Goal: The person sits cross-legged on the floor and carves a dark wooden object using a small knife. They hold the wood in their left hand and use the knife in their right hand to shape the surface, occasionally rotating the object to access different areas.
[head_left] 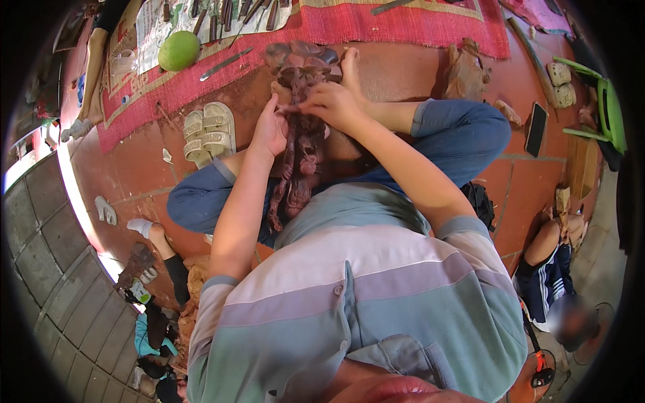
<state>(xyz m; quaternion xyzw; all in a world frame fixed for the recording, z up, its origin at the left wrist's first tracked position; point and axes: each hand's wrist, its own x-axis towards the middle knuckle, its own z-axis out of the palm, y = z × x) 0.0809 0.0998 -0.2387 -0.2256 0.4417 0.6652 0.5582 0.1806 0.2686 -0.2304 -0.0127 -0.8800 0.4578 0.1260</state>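
Sitting cross-legged on the red tiled floor (416, 74), the person steadies a long, dark, knobbly wood carving (300, 151) that runs from the lap out toward the bare feet, so the legs cradle it and both hands can work near its far end. Beyond the grip, a red woven mat (403, 27) lies spread on the floor, seemingly as a place to lay tools within reach: a row of chisels (222, 13) lines its far part and one long metal tool (225, 64) lies slantwise nearer the carving. To the left of the grip and just beside the knee, a pair of pale sandals (209, 132) sits on the tiles, slipped off and parked out of the way. Farther left on the mat rests a round green fruit (179, 50). Well to the right of the grip, a dark phone (535, 129) lies flat on the floor.

The left hand (270, 131) presses against the left flank of the carving, fingers stretched along it, apparently bracing it; whether they wrap around it cannot be told. The right hand (334, 104) comes over from the right with fingertips pinched narrow on a small spot on the carving's upper part; whether a small tool sits in that pinch is too small to tell.
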